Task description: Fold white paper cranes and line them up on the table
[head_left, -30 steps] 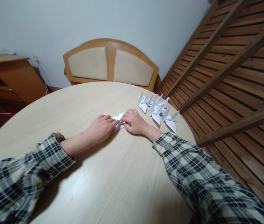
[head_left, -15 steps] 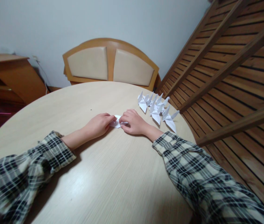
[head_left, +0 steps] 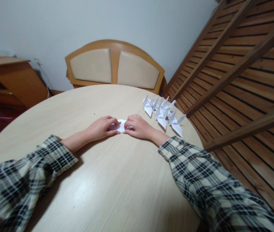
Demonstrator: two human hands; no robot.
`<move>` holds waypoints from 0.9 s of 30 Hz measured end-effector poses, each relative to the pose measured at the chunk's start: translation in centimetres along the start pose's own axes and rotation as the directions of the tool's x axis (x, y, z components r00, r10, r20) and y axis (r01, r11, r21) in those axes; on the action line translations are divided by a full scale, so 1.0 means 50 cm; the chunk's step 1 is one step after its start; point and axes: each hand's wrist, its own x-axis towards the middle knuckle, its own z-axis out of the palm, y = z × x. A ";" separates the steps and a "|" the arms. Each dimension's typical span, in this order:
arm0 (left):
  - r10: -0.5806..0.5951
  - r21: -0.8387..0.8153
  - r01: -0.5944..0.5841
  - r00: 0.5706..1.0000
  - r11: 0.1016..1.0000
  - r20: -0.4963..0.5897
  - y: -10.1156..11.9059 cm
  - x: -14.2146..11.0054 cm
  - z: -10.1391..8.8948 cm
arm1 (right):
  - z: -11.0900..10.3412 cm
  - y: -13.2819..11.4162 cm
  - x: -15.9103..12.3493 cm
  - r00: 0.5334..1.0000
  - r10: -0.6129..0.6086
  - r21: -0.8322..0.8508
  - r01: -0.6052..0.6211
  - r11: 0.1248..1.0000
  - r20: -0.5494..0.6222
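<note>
1. while the left hand (head_left: 103, 127) pinched one end of a folded white paper (head_left: 120, 128) between thumb and fingers, the right hand (head_left: 139, 126) pinched the other; exact fingertip contact was partly hidden.
2. paper sat between both hands, at the round table's (head_left: 98, 190) surface.
3. step in hand, as judged: working a fold. next move seemed to call for lined-up edges, then firm pressing.
4. beyond the right hand, white paper birds (head_left: 161, 121) stood clustered near the table's edge.

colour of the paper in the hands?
White. The folded paper shows best in the head view.
</note>
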 end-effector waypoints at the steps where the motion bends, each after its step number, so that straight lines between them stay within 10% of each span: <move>1: 0.006 0.003 -0.006 1.000 1.000 -0.001 -0.001 0.000 0.001 | 0.000 0.000 0.000 1.000 0.002 0.000 -0.002 1.000 0.002; 27: -0.011 -0.029 0.011 1.000 1.000 -0.021 0.000 0.001 0.004 | 0.000 -0.004 0.002 0.999 0.017 -0.007 -0.017 1.000 -0.027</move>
